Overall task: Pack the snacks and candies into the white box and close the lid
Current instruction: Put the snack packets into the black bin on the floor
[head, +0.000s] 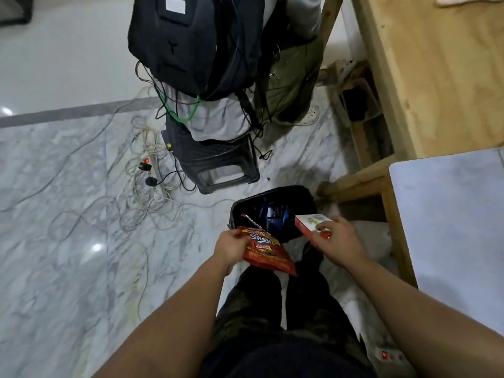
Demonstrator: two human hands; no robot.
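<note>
- Two snack items were in your hands at this moment, so by my judgement the task was only at its beginning: you were collecting, and nothing was packed yet.
- Your left hand [230,248] gripped the red snack pouch [268,255] by its upper left edge; the pouch hung tilted over your legs, its torn top pointing toward the black bag [272,199].
- Your right hand [338,241] pinched a small red and white carton [309,223] at its near end, with the fingers curled around it.
- The black bag stood open on the marble floor [68,227], just in front of your hands; dark blue things were inside, but I could not tell what they were.
- I could not see any white box with a lid. A pale tabletop [450,214] was at your right, and its visible part showed no box.
- What remained, as I judged: to bring both items to the box, put them in together with any other candies, and close the lid.
- The pouch looked soft and glossy, with a white brand word on it; the carton looked stiff, with a green picture on its white face.
</note>
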